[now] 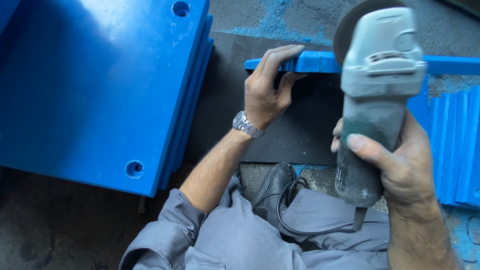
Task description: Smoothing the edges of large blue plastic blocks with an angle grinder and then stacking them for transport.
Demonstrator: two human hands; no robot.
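Head view. The left hand (267,87), wearing a wristwatch (246,124), lies with fingers extended along the near edge of a narrow blue plastic strip (312,62), steadying it on edge over a dark mat (300,125). The right hand (400,165) is clenched around the grey body of an angle grinder (380,75), whose disc end sits just above the strip; contact cannot be told. A stack of blue slabs (100,85) lies to the left, more blue pieces (457,145) to the right. The step appears to be edge grinding; the next move likely calls for a firm brace and fingers kept apart from the disc.
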